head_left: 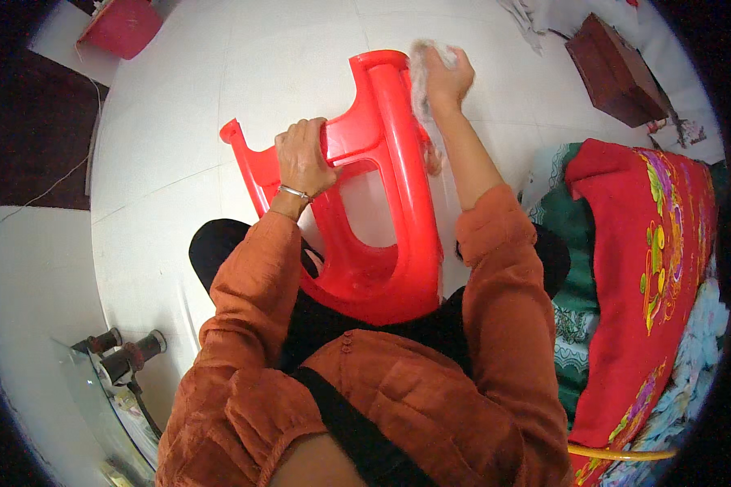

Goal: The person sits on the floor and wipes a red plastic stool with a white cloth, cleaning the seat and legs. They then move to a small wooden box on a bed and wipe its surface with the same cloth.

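Observation:
A red plastic chair [414, 195] lies tipped over in front of me, with a large rounded opening in its frame. My left hand [304, 156] is closed over an edge of the chair, and a silver bangle is on that wrist. At the chair's far right end, my right hand [447, 77] is closed on a greyish-white cloth [419, 77]. The cloth is bunched and slightly blurred, lying along the outer side of the chair. Part of the chair's near end rests between my black-clad legs.
Pale tiles cover the floor [179, 146]. A red tub [122, 28] stands far left, and a brown box [613, 69] far right. Close on my right is red and green patterned fabric [625, 268]. A glass-topped table [110, 414] with dark cylindrical parts is near left.

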